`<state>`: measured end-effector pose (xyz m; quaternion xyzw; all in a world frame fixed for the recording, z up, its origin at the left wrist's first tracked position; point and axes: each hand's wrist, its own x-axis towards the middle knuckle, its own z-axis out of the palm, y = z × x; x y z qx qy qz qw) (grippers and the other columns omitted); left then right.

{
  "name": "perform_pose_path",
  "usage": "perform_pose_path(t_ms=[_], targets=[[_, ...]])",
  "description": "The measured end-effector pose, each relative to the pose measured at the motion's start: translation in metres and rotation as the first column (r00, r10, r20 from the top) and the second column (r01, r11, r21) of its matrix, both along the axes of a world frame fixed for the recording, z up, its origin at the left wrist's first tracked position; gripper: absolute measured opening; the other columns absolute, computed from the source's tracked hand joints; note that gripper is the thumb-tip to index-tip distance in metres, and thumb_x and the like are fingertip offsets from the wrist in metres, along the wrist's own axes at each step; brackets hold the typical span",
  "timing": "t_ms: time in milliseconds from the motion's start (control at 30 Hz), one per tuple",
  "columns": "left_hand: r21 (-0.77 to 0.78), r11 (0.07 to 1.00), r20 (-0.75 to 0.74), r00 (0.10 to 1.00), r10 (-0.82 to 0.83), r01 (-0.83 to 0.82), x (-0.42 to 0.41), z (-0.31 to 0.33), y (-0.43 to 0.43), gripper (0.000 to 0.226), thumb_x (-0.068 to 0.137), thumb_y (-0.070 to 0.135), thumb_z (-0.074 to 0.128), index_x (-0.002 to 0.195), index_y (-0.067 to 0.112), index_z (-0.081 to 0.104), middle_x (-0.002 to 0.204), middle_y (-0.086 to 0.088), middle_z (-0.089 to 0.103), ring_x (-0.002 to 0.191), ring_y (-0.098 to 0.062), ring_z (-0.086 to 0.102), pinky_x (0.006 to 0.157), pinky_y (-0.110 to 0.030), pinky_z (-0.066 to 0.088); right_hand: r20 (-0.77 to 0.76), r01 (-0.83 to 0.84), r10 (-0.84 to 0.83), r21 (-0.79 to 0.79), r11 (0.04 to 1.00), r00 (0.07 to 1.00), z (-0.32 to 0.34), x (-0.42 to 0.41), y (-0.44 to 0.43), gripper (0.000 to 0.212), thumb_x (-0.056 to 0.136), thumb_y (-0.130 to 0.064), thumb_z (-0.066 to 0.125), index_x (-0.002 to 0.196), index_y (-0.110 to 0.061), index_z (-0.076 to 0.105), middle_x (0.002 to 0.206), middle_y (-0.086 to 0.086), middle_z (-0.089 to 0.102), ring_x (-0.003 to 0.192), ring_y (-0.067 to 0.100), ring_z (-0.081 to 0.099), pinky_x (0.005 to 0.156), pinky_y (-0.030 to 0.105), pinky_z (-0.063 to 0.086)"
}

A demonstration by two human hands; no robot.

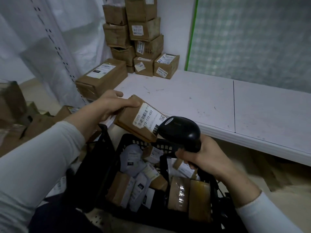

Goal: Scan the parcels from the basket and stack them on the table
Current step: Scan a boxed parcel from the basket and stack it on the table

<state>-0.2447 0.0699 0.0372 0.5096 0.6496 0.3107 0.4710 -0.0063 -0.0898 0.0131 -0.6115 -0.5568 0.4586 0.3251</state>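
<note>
My left hand [114,105] grips a small brown cardboard parcel [131,121] by its far end, held tilted above the black plastic basket [107,165]. Its white barcode label [146,116] faces up. My right hand [205,158] grips the handle of a black barcode scanner [180,130], whose head sits right at the parcel's near corner, over the label's end. Inside the basket lie several parcels: brown boxes and white mailer bags [133,162]. A stack of brown boxes [143,39] stands at the back left corner of the white table [210,101].
A larger brown box [102,78] lies at the table's left end beside a white perforated shelf post [55,52]. More cardboard boxes [15,115] sit on the floor to the left. A green-edged panel [252,36] backs the table.
</note>
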Motion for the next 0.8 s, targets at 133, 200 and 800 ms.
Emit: perform_pose_path(t_ms=[133, 200, 800], targets=[[-0.004, 0.999, -0.068, 0.996, -0.051, 0.05, -0.004, 0.009, -0.005, 0.102, 0.051, 0.034, 0.09, 0.138, 0.008, 0.045, 0.134, -0.013, 0.052, 0.116, -0.026, 0.053, 0.095, -0.035, 0.048, 0.1, -0.053, 0.047, 0.061, 0.997, 0.994, 0.005, -0.004, -0.009, 0.03, 0.078, -0.011, 0.076, 0.093, -0.029, 0.058, 0.068, -0.008, 0.06, 0.05, -0.009, 0.054, 0.051, 0.011, 0.041], [0.002, 0.998, -0.075, 0.996, -0.057, 0.057, -0.005, 0.011, -0.005, 0.093, 0.059, 0.029, 0.088, 0.138, 0.008, 0.045, 0.134, -0.013, 0.05, 0.111, -0.023, 0.052, 0.085, -0.031, 0.047, 0.114, -0.059, 0.051, 0.063, 0.996, 0.992, 0.009, -0.005, -0.012, 0.029, 0.078, -0.012, 0.076, 0.097, -0.026, 0.061, 0.068, -0.008, 0.059, 0.05, -0.009, 0.054, 0.051, 0.011, 0.041], [-0.019, 1.0, -0.005, 1.0, 0.0, 0.0, -0.003, 0.011, -0.005, 0.079, 0.066, 0.028, 0.085, 0.133, 0.006, 0.05, 0.123, -0.014, 0.058, 0.105, -0.025, 0.059, 0.084, -0.035, 0.052, -0.02, -0.038, 0.039, 0.047, 0.998, 0.999, 0.021, -0.006, -0.016, 0.032, 0.078, -0.008, 0.075, 0.104, -0.02, 0.061, 0.055, -0.004, 0.06, 0.044, 0.01, 0.052, 0.046, 0.023, 0.045]])
